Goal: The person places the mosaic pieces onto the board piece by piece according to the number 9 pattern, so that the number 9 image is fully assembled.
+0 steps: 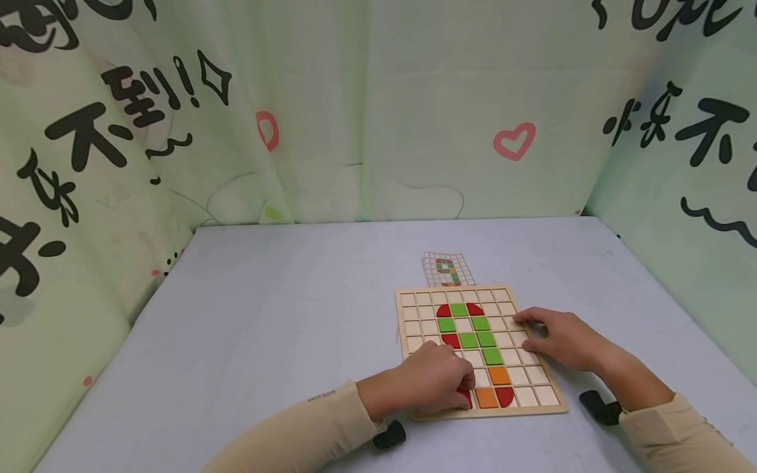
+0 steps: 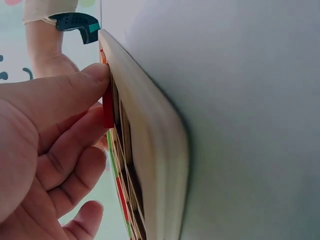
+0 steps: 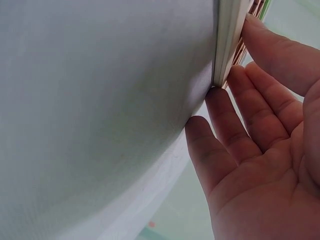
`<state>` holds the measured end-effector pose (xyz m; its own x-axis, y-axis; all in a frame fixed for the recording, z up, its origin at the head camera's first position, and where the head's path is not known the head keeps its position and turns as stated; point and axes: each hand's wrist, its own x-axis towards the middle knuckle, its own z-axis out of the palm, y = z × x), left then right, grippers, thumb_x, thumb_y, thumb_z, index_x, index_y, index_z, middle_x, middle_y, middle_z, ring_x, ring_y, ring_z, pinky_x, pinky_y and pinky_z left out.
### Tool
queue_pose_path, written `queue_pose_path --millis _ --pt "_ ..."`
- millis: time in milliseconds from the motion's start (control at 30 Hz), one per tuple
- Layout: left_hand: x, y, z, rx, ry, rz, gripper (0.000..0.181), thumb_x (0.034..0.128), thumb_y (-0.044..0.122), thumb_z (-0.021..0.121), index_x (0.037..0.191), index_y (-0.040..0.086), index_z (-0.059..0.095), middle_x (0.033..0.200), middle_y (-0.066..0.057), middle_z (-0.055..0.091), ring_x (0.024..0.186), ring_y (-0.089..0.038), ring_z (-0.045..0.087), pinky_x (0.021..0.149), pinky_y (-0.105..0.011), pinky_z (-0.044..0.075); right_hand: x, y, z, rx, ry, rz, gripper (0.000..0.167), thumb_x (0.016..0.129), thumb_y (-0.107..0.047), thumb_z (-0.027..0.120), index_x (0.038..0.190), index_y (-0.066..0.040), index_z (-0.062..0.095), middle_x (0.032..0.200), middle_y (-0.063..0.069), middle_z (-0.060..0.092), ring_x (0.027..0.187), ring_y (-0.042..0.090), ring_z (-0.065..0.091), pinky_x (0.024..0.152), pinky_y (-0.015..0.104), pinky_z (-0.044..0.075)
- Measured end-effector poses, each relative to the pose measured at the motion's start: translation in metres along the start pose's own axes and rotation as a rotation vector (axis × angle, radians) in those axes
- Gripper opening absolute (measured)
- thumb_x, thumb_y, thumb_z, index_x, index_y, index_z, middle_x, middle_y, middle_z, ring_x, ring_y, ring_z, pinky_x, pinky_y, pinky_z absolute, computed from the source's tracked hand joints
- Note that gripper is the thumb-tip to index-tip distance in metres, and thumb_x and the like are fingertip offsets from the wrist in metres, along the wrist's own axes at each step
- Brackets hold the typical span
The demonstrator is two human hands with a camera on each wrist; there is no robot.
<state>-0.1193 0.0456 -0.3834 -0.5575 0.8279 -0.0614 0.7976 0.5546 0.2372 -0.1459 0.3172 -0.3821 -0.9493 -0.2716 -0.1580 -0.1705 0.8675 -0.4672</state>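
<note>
A wooden grid board (image 1: 491, 413) lies on the table with red, green and orange tiles set in some of its white cells. Between thumb and index finger, my left hand (image 1: 428, 380) pinches a red tile (image 2: 108, 107) at the board's bottom row, left of an orange tile (image 1: 487, 397). That hand covers part of the lower left cells; whether the tile is fully seated I cannot tell. At the board's right edge rests my right hand (image 1: 563, 338), its fingers extended and touching the rim (image 3: 231, 45) in the right wrist view.
Just behind the board lies a printed card (image 1: 448, 268) with a coloured grid pattern, its lower end hidden by the board. The pale tabletop (image 1: 284, 295) extends to the left. Printed curtains (image 1: 426, 131) stand around the table's back and sides.
</note>
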Motion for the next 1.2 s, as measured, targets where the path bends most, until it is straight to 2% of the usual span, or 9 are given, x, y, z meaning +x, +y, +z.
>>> queue_pose_path --millis 267,467,600,967,1200 --pt "-0.0015 -0.0020 0.0008 -0.039 -0.005 -0.015 0.016 0.0862 0.037 0.080 0.095 0.025 0.074 0.069 0.019 0.054 0.068 0.001 0.046 0.066 -0.018 0.034 0.0000 0.0012 0.0000 0.003 0.004 -0.007 0.049 0.089 -0.022 0.075 0.131 -0.002 0.060 0.134 0.028 0.055 0.122 0.049 0.048 0.097 0.064 0.038" --pt "-0.0021 -0.0076 -0.0022 -0.183 -0.038 -0.022 0.011 0.0887 0.025 0.079 0.098 0.021 0.075 0.078 0.019 0.062 0.073 0.005 0.052 0.072 -0.013 0.039 0.0005 -0.0005 -0.0009 0.000 0.005 -0.003 0.048 0.089 -0.022 0.075 0.131 -0.002 0.060 0.134 0.029 0.054 0.121 0.049 0.049 0.097 0.064 0.039" --pt "-0.0019 -0.0095 -0.0026 -0.226 -0.049 -0.022 0.009 0.0895 0.019 0.078 0.098 0.018 0.076 0.080 0.017 0.065 0.075 0.006 0.054 0.074 -0.012 0.041 0.0003 0.0001 -0.0014 0.004 0.001 -0.002 0.048 0.089 -0.023 0.075 0.131 -0.002 0.060 0.135 0.029 0.053 0.121 0.049 0.048 0.097 0.065 0.039" --pt "0.0007 -0.0081 -0.0012 -0.210 -0.043 -0.044 0.007 0.0873 0.023 0.080 0.092 0.021 0.075 0.075 0.018 0.061 0.072 0.004 0.051 0.070 -0.013 0.040 0.0001 0.0014 0.0013 0.019 0.003 0.002 0.048 0.089 -0.022 0.075 0.130 -0.002 0.060 0.134 0.028 0.055 0.121 0.048 0.049 0.098 0.064 0.038" --pt "-0.0022 -0.0049 -0.0038 -0.131 -0.042 -0.020 0.008 0.0878 0.025 0.080 0.095 0.023 0.077 0.077 0.019 0.064 0.075 0.004 0.052 0.072 -0.015 0.039 0.0006 0.0011 0.0009 0.004 0.008 -0.006 0.048 0.089 -0.022 0.075 0.130 -0.002 0.060 0.134 0.028 0.055 0.121 0.049 0.049 0.098 0.064 0.038"
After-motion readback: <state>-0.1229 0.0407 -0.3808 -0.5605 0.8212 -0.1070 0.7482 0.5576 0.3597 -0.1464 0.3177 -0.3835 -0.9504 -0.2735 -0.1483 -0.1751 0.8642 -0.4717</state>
